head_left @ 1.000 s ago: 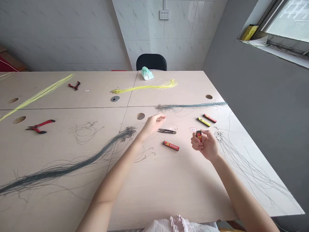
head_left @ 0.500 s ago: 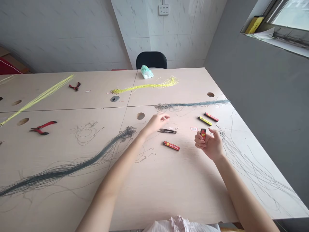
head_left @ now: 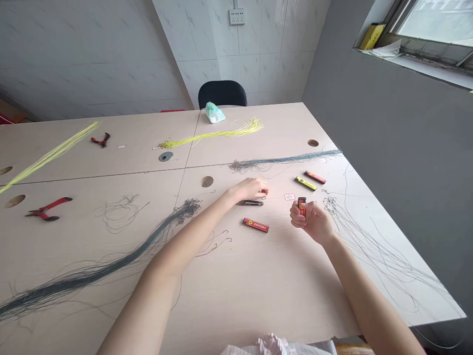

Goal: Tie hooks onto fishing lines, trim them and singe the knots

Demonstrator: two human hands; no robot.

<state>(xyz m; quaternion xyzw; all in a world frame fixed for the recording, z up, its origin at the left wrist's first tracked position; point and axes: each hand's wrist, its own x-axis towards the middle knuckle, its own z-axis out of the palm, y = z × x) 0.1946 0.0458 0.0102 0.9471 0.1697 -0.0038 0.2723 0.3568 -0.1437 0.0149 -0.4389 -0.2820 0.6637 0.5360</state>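
The right hand (head_left: 312, 222) is curled nearly shut around a red plastic lighter (head_left: 302, 206), which stands upright against the fingers with its dark top showing above them and a small yellow badge on its side. The left hand (head_left: 251, 190) is loosely curled, its fingers bent down over the end of small black-handled thread snips (head_left: 254, 202) on the pale wood-grain bench (head_left: 281, 301); whether it has hold of them, I cannot tell.

Just below the left hand, between the two hands, lies a red Ferrari-labelled lighter (head_left: 255, 225), its lettering upside down from this view. Beyond the right hand are a small white card with red print (head_left: 289, 196), a yellow lighter (head_left: 305, 183) and another red lighter (head_left: 315, 177), the last two side by side.

To the left of the left hand, a long dark grey-green bundle of fine line (head_left: 92, 271) ends in a tangled knot (head_left: 188, 208). Farther from the hands, a teal bundle of line (head_left: 284, 159) and a yellow bundle of line (head_left: 218, 133) lie across the bench, and red-handled pliers (head_left: 48, 208) lie well to the left.
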